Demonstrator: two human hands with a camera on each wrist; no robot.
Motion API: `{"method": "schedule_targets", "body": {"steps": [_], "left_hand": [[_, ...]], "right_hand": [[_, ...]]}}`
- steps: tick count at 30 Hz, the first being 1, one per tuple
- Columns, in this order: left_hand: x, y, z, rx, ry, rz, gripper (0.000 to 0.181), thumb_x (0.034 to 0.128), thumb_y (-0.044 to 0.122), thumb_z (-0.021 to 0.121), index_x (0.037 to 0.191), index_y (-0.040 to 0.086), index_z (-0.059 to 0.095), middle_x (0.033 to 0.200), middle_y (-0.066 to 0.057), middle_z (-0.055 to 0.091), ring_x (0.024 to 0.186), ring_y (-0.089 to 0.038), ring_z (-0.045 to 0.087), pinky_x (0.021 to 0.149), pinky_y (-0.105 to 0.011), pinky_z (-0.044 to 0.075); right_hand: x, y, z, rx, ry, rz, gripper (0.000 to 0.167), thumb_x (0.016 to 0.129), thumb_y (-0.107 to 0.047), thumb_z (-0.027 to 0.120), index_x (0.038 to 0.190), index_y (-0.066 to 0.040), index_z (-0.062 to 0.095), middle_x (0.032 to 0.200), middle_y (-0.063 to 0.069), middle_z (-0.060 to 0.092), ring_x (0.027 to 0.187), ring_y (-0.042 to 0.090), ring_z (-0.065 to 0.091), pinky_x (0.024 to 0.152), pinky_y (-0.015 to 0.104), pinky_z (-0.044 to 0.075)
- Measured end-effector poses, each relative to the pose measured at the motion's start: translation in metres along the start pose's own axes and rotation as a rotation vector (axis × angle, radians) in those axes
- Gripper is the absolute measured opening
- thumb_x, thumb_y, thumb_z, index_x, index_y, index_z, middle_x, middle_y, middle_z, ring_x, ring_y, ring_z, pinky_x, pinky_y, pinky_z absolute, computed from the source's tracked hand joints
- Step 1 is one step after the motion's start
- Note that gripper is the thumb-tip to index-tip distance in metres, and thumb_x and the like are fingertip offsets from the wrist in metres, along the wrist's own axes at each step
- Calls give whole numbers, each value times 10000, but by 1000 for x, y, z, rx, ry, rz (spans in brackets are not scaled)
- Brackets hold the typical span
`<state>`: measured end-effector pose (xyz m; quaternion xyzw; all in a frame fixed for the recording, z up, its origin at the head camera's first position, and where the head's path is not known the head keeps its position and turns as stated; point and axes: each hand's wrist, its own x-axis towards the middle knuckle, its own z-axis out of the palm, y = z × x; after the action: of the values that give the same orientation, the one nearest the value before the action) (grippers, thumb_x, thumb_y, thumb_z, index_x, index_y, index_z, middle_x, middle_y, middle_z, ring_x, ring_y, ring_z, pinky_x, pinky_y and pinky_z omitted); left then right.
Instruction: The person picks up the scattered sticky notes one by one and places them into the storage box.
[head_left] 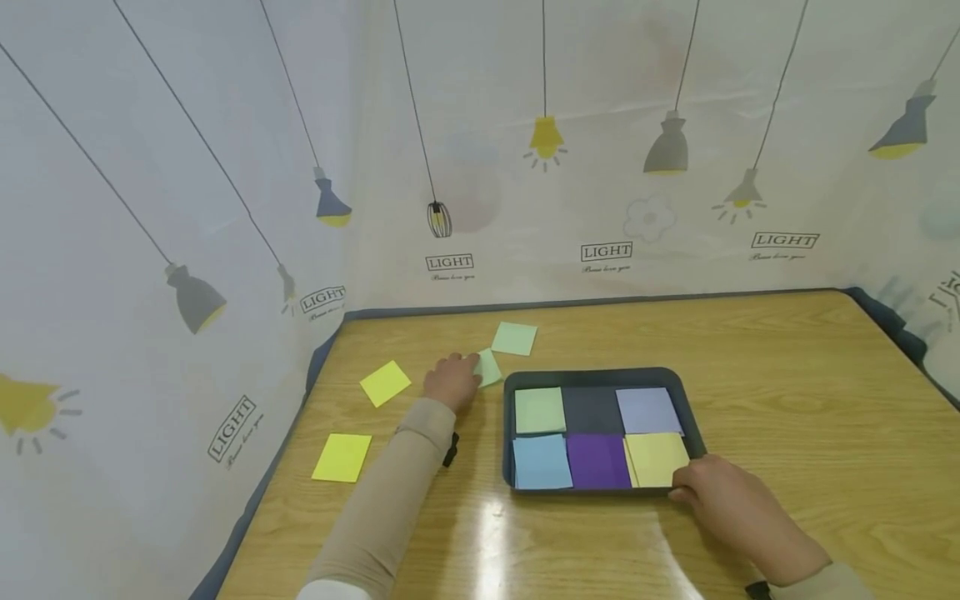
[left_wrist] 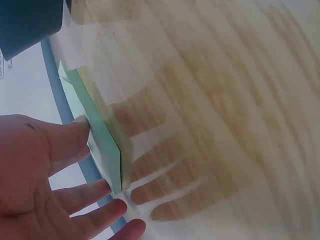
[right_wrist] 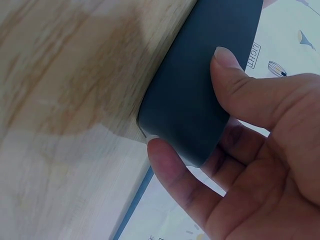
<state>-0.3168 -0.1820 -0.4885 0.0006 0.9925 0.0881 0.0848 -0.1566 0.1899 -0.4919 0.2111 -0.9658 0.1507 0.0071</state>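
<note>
My left hand [head_left: 452, 382] is at the left of the tray, pinching a pale green sticky note [head_left: 489, 368] between thumb and fingers. Up close in the left wrist view, the green note [left_wrist: 102, 137] looks like a thin stack, tilted over the wood. At the tray's near right corner, my right hand [head_left: 723, 500] grips the dark tray [head_left: 592, 377]. The right wrist view has the thumb on the tray's outer wall [right_wrist: 187, 85] and a fingertip at its corner. Inside lie green [head_left: 540, 410], lavender [head_left: 649, 411], blue [head_left: 542, 462], purple [head_left: 598, 462] and pale yellow notes [head_left: 658, 460].
Another pale green note [head_left: 514, 338] lies just beyond the left hand. Two bright yellow notes [head_left: 386, 383] lie on the wooden table [head_left: 810, 375], left of the left arm. A lamp-printed curtain [head_left: 510, 225] borders the table's far and left sides.
</note>
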Motion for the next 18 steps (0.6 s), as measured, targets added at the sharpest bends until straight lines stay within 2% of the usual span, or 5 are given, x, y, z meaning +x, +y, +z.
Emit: {"method": "schedule_targets", "body": {"steps": [5,9,14,18], "left_hand": [[3,-2,1,-57,-5,-9,508,1060,304,514,1551,223,413,1570,-144,434,1411,-386,442,1111,-608,394],[10,-7,8,-96,40,-6,514,1041,302,559,1533,214,436,1500,-176,485,1345,-390,495,1061,-587,446],[21,-17,19,-100,105,-9,614,971,378,675,1497,133,472,1381,-202,514,1241,-360,529,973,-533,508],[16,-16,14,-108,128,-7,659,913,392,752,1439,61,533,1312,-207,522,1179,-350,535,941,-518,519]], "right_hand": [[0,-1,-1,1,2,9,222,833,-200,800,681,-237,642,684,-94,584,668,94,546,573,345,464],[0,-2,-1,-1,-4,16,225,841,-200,797,684,-235,640,686,-88,584,671,98,542,577,348,466],[0,-2,-1,0,-2,13,214,837,-196,800,689,-233,650,692,-89,592,672,99,541,588,351,472],[-1,-1,1,-9,17,-8,228,827,-194,807,677,-229,640,684,-90,587,662,98,541,584,348,476]]}}
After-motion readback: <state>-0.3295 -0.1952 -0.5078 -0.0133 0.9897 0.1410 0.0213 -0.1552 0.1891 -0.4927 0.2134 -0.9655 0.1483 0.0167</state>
